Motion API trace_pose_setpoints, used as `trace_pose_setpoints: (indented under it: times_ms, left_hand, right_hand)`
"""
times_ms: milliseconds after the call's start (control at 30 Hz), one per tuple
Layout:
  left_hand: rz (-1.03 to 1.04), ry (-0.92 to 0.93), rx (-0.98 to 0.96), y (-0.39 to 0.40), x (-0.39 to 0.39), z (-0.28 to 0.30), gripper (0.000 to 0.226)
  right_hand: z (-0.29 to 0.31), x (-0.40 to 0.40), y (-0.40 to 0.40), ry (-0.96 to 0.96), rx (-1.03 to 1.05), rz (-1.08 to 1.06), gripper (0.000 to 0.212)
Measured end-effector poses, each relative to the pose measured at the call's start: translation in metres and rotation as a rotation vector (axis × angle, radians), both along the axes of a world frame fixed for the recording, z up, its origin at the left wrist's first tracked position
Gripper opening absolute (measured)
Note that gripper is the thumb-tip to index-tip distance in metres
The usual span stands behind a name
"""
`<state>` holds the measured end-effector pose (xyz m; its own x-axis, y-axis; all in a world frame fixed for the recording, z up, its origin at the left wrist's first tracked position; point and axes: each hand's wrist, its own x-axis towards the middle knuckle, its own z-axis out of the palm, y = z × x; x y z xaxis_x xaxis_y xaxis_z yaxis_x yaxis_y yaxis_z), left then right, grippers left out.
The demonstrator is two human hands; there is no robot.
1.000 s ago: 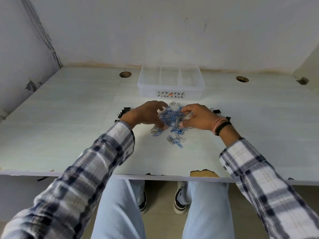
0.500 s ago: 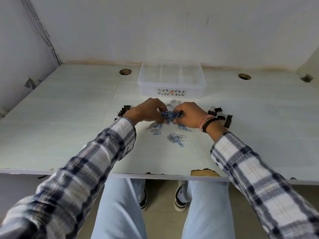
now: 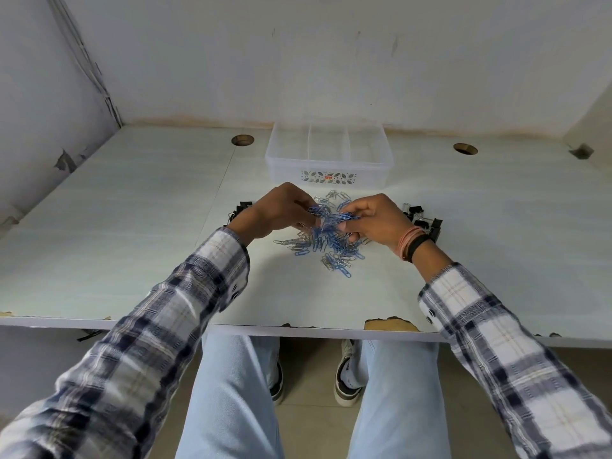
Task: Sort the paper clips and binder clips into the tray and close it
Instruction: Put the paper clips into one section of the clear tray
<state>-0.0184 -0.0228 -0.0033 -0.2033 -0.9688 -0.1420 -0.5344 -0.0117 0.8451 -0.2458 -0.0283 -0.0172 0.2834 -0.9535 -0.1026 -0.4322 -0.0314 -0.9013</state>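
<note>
1. Your left hand [image 3: 278, 210] and right hand [image 3: 377, 220] meet above the surface [image 3: 132, 226], fingers clamped on one tangled bunch of blue paper clips [image 3: 328, 218].
2. Loose paper clips [image 3: 331, 253] lie beneath, partly hidden.
3. Binder clips [image 3: 427, 223] at 3 o'clock; more [image 3: 240, 208] at 9, mostly obscured.
4. Tray [image 3: 328, 160] at 12 o'clock, lidless; contents indistinct.

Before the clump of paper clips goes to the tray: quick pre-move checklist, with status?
1. Tray open, lid off: ok.
2. Compartments look empty: ok.
3. Both hands on the clump of blue paper clips, left hand and right hand: ok.
4. Clump free of the loose paper clips on the desk: cannot tell.
5. Binder clips kept apart from the pile: ok.
6. Lid within reach: cannot tell, not in view.
</note>
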Motion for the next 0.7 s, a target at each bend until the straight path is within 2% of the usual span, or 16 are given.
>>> trace_pose_setpoints:
  times_ms: [367, 533, 700]
  left_hand:
    - [0.01, 0.243, 0.038, 0.0, -0.014, 0.027, 0.024]
    - [0.033, 0.232, -0.03, -0.04, -0.031, 0.062, 0.025]
    - [0.11, 0.125, -0.056, -0.107, -0.066, 0.093, 0.023]
  right_hand:
    - [0.021, -0.019, 0.0, -0.287, 0.098, -0.01, 0.038]
    - [0.055, -0.033, -0.04, -0.409, 0.066, -0.122, 0.033]
    - [0.085, -0.04, -0.101, -0.401, 0.013, -0.249, 0.035]
